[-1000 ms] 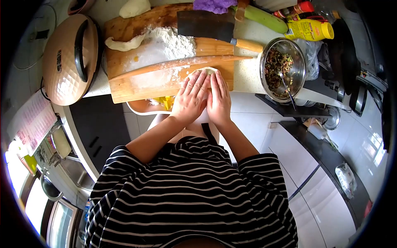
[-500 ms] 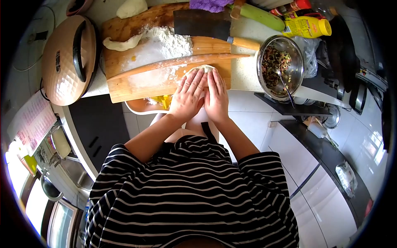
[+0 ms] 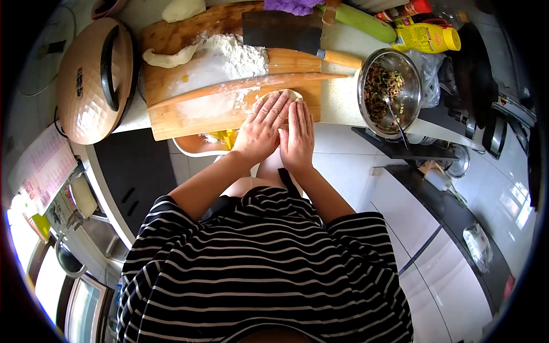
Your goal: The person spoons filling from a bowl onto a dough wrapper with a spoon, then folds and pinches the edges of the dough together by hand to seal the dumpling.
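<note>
My left hand (image 3: 263, 128) lies flat with fingers stretched out over a piece of dough (image 3: 292, 94) near the front right of the wooden cutting board (image 3: 171, 127). Beside it, my right hand (image 3: 297, 137) is also flat, its straight fingertips at the dough's right side. Most of the dough is hidden under the fingers; only its pale far edge shows. Just beyond the hands, a long tapered rolling pin (image 3: 229, 88) lies across the board. Behind that are a heap of white flour (image 3: 240, 57) and a curved strip of dough (image 3: 170, 58).
A cleaver (image 3: 280, 32) rests at the board's back right. To the right stands a metal bowl (image 3: 416, 94) of chopped filling with a spoon. An electric griddle (image 3: 86, 86) is on the left. A larger dough lump (image 3: 183, 10), zucchini (image 3: 363, 23) and yellow bottle (image 3: 426, 39) sit behind.
My left hand has shifted slightly up and across the dough. My right hand has turned and dropped a little, its fingers closer together. The view has moved slightly.
</note>
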{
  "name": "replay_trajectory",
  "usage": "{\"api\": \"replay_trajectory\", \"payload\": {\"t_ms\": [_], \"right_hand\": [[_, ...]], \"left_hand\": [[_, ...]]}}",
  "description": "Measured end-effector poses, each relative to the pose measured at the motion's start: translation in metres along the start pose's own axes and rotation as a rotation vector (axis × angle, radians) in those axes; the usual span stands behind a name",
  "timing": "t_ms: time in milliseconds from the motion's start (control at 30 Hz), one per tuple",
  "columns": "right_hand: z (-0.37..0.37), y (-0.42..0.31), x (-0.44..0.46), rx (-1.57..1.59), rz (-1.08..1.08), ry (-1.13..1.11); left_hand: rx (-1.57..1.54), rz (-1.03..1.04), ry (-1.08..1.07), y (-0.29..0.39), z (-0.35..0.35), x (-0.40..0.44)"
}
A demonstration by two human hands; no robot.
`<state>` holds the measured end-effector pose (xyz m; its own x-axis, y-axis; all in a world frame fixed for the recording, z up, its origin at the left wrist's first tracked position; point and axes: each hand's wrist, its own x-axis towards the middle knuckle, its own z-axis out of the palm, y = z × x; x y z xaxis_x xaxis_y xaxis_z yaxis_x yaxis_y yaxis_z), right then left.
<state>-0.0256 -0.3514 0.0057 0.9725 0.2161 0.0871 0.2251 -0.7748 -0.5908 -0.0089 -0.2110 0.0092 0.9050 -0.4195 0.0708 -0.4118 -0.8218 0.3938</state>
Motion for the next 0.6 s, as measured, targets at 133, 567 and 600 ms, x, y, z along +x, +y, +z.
{"api": "replay_trajectory", "payload": {"t_ms": [133, 567, 600], "right_hand": [[0.004, 0.0, -0.001, 0.034, 0.021, 0.007], [0.006, 0.005, -0.002, 0.076, 0.005, 0.016], [0.005, 0.004, -0.002, 0.096, 0.007, 0.017]], "left_hand": [[0.006, 0.0, -0.032, -0.002, 0.003, 0.0], [-0.004, 0.013, -0.014, -0.004, 0.012, -0.002], [-0.039, 0.015, -0.004, -0.005, 0.011, -0.002]]}}
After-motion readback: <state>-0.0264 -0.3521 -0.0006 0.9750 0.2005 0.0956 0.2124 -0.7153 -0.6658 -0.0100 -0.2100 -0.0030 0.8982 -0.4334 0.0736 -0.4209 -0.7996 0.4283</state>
